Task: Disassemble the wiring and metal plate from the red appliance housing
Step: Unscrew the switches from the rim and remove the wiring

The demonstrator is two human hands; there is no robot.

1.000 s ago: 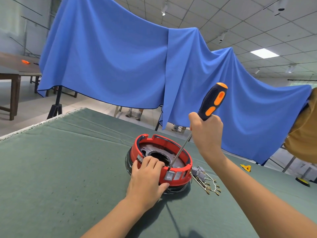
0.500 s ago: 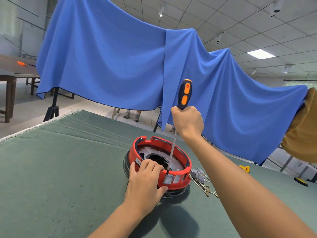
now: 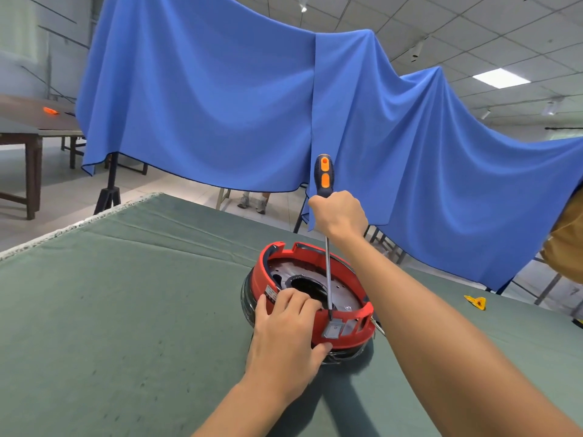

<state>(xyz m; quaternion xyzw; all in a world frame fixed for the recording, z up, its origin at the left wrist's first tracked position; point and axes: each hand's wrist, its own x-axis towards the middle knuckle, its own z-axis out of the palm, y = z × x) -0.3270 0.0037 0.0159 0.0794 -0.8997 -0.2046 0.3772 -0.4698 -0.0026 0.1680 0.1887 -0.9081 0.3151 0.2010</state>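
Here the left hand [image 3: 285,339] clamps the red housing [image 3: 344,329] rim; the right hand [image 3: 339,216] grips an upright screwdriver [image 3: 325,178].

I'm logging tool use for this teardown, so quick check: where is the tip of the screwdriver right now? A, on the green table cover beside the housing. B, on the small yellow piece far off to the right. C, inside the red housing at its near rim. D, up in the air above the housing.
C: the right hand holds the screwdriver nearly upright, its shaft running down into the red housing just inside the near rim, beside the left hand.
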